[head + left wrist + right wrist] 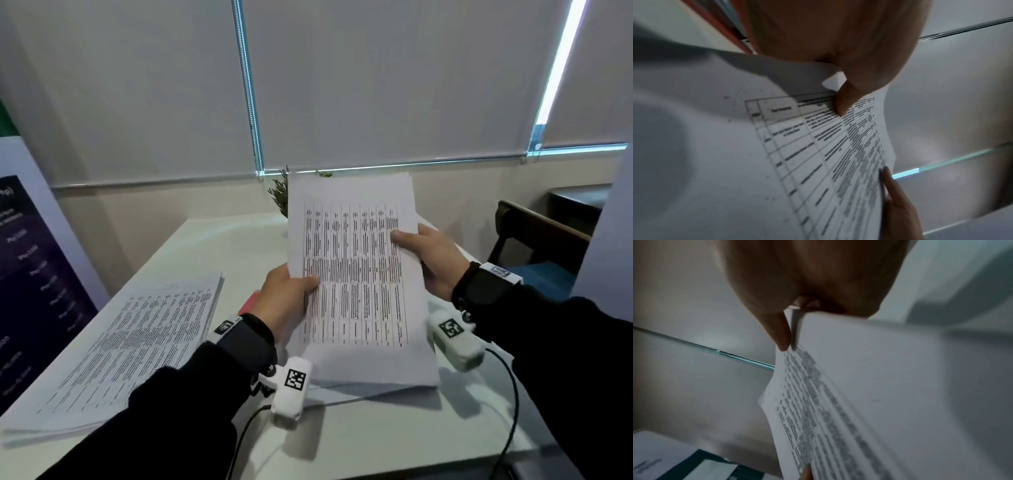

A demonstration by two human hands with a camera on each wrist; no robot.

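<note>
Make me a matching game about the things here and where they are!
Things:
1. held papers
2. pile
3. plant
4. chair

Places:
a. lying flat on the table, at the left
b. past the table's right side
c. gripped by the left hand and right hand
d. peeking out from behind the raised sheets

Pairs: 1-c, 2-a, 3-d, 4-b
</note>
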